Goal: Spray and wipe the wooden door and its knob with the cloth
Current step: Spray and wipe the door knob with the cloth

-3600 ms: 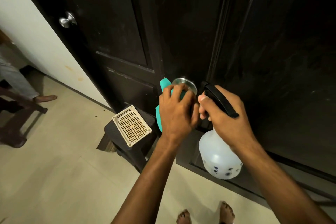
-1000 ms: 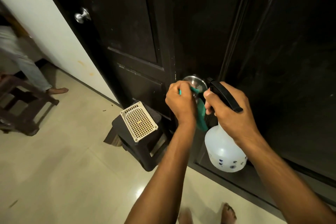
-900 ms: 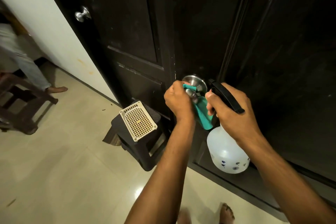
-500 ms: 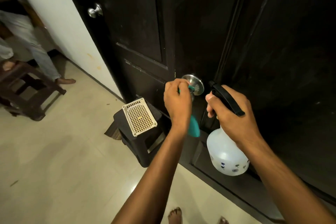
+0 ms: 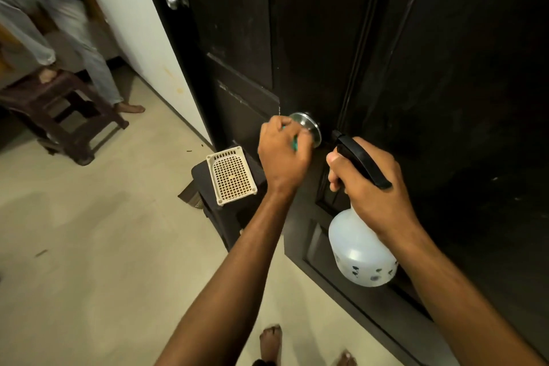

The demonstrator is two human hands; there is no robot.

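The left hand (image 5: pixel 283 154) is curling around the cloth (image 5: pixel 294 144) (only a sliver of teal is showing between the fingers) and pressing it against the silver knob (image 5: pixel 309 125) on the dark wooden door (image 5: pixel 312 38); the right hand (image 5: pixel 371 187) is gripping the neck of the white spray bottle (image 5: pixel 361 255) just right of the knob, its black trigger head (image 5: pixel 361 159) lying over the knuckles; a cream perforated basket (image 5: pixel 231 175) is sitting on a dark stool (image 5: pixel 217 211) to the left, near the door.
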